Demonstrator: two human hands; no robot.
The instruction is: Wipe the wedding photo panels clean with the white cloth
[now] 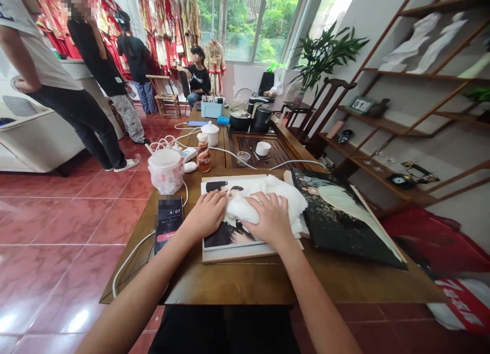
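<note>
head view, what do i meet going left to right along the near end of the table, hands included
Phone → left hand on the photo panel → right hand holding white wadding → dark picture panel.

White cotton wadding (294, 208) tops a black-and-white photo print (216, 240), while the photo panel (340, 216) to the right is black with pale speckles and a whitish gown. The near table (248, 285) is brown, and the phone (168, 223) at left is black with a pinkish-red bar. Far garments (164, 27) mix red and gold above marbled red floor tiles (65, 223).
</note>
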